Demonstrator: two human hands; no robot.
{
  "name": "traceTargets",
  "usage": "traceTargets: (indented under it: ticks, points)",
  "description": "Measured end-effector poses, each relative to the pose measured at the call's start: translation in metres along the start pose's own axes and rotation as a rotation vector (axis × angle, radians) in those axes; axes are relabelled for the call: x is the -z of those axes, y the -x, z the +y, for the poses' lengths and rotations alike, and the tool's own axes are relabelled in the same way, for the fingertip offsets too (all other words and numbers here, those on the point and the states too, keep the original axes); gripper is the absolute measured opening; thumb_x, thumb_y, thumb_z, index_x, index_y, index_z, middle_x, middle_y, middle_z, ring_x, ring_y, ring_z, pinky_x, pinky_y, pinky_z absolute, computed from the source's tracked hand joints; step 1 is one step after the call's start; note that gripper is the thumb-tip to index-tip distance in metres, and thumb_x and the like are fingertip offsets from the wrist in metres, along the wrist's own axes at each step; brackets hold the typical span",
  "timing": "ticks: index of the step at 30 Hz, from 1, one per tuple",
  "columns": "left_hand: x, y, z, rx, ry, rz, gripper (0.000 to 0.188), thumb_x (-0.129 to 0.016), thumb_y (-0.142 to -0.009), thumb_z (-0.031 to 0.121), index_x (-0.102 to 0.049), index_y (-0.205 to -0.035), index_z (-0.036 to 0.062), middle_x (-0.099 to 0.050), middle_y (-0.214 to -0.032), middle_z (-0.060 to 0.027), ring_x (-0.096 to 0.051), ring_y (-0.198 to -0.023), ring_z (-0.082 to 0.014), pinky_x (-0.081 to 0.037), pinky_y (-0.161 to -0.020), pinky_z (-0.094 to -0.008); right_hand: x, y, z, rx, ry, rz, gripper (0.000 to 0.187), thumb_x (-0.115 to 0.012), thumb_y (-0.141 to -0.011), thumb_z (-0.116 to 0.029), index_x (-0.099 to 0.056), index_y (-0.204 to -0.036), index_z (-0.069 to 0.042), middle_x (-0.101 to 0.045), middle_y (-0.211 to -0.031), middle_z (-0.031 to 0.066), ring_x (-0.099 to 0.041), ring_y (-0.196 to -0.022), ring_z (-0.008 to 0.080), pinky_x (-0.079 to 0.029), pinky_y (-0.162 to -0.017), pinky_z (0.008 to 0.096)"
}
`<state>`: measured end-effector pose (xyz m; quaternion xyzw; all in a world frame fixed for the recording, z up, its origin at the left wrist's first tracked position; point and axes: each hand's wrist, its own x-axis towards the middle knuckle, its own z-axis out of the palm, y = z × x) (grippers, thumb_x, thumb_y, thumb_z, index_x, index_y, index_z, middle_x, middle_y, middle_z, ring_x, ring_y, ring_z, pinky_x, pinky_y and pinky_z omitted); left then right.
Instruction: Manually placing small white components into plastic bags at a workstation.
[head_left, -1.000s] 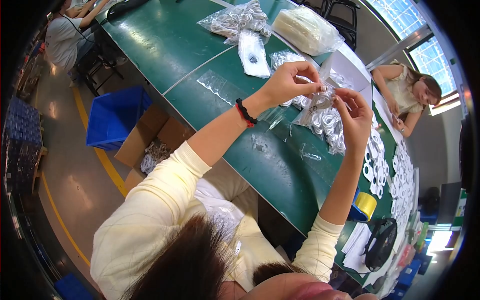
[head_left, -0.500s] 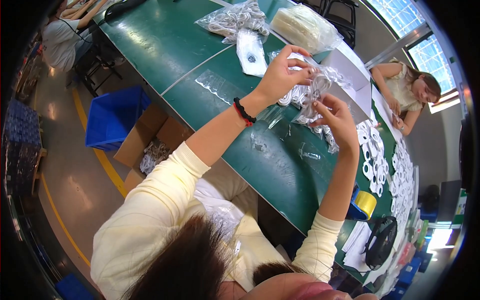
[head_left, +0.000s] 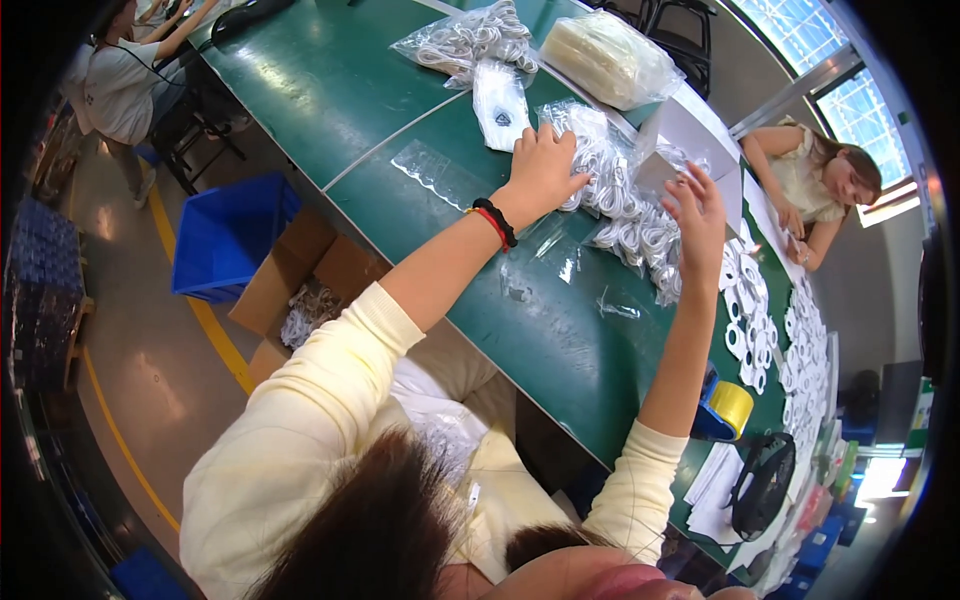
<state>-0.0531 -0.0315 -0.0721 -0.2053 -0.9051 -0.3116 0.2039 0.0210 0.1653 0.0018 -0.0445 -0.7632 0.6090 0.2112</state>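
Observation:
My left hand [head_left: 543,175] lies palm down, thumb apart from the fingers, with nothing seen in it. Its fingertips are at the lower edge of a stack of clear plastic bags [head_left: 499,100] bearing a dark mark. Right beside it, a heap of bundled white cables [head_left: 625,205] spreads over the green table, some of it in clear plastic. My right hand [head_left: 697,215] is raised at the near side of an open white box [head_left: 722,165], fingers loosely bent and apart. Something clear and white shows inside the box by its fingertips. Whether the right fingers still touch it is hard to see.
A bag of white cables [head_left: 475,42] and a large wrapped bundle [head_left: 612,60] sit farther back. White ring-shaped pieces [head_left: 750,320], a tape dispenser [head_left: 725,408] and a black fan [head_left: 763,488] are to the right. A co-worker [head_left: 825,185] sits opposite. A blue bin [head_left: 225,235] stands left.
Both hands have parted from the small clear bag with a white cable they held together. The left moved down and left toward the bag stack; the right rose to the white box.

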Motion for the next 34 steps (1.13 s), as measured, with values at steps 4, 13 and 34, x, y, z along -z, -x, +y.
traceTargets:
  ticks: [4, 13, 34]
  points:
    - [-0.018, -0.003, -0.011, -0.002, 0.061, -0.021, 0.044, -0.071, -0.072, 0.031, -0.052, -0.104, 0.0069, -0.050, -0.100, -0.0183, -0.051, -0.091, -0.0353, -0.042, -0.082, -0.0408, -0.016, 0.009, -0.002, 0.077, 0.185, -0.129, 0.032, -0.058, -0.085, -0.014, -0.055, -0.114, -0.001, -0.059, -0.106, 0.0139, -0.059, -0.090, 0.0171, -0.048, -0.076, 0.0276]
    - [-0.003, -0.007, -0.013, 0.060, 0.310, -0.209, 0.067, -0.077, -0.063, 0.012, -0.042, -0.120, -0.0001, -0.053, -0.092, -0.0198, -0.057, -0.090, -0.0320, -0.048, -0.079, -0.0367, -0.033, 0.020, 0.000, 0.129, 0.481, -0.282, 0.025, -0.055, -0.085, -0.011, -0.058, -0.109, -0.003, -0.064, -0.098, 0.0117, -0.063, -0.085, 0.0164, -0.049, -0.071, 0.0271]
    - [0.030, -0.019, 0.008, 0.007, 1.198, -0.502, 0.044, -0.065, -0.081, 0.018, -0.050, -0.121, 0.0079, -0.052, -0.111, -0.0065, -0.059, -0.090, -0.0150, -0.047, -0.075, -0.0219, -0.028, 0.017, -0.002, -0.059, 0.116, -0.374, 0.024, -0.060, -0.084, -0.011, -0.058, -0.105, 0.001, -0.063, -0.089, 0.0058, -0.057, -0.079, 0.0102, -0.045, -0.066, 0.0225]
